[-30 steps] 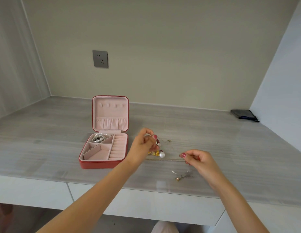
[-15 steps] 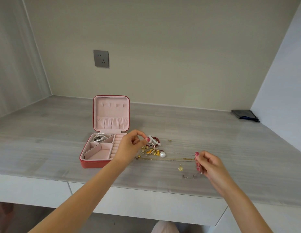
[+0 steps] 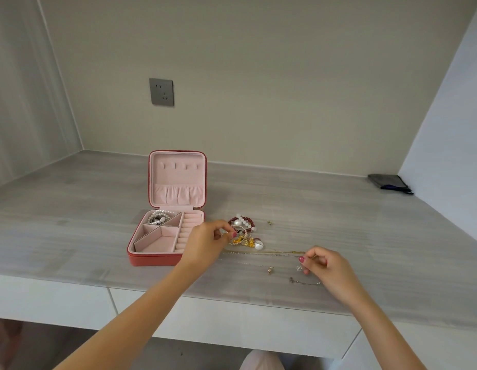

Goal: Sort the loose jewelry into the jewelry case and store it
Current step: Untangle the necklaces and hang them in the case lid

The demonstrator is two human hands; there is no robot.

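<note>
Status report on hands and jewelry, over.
Left hand pinches bangle. Right hand pinches gold chain. Case open, pearls inside.

— The square red jewelry case (image 3: 162, 259) with pink lining?
— Open, lid upright; white pearl strand (image 3: 158, 217) in its back-left compartment; beaded bracelets (image 3: 244, 222) and thin gold chain (image 3: 272, 253) loose just right.

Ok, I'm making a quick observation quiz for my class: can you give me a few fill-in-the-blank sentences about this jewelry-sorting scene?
1. The jewelry case stands with its lid ____.
2. The pearl strand lies in the case's ____ left compartment.
3. The right hand pinches one end of a thin ____ chain.
4. The left hand reaches into the jewelry pile to the ____ of the case.

Missing words: open; back; gold; right
</note>
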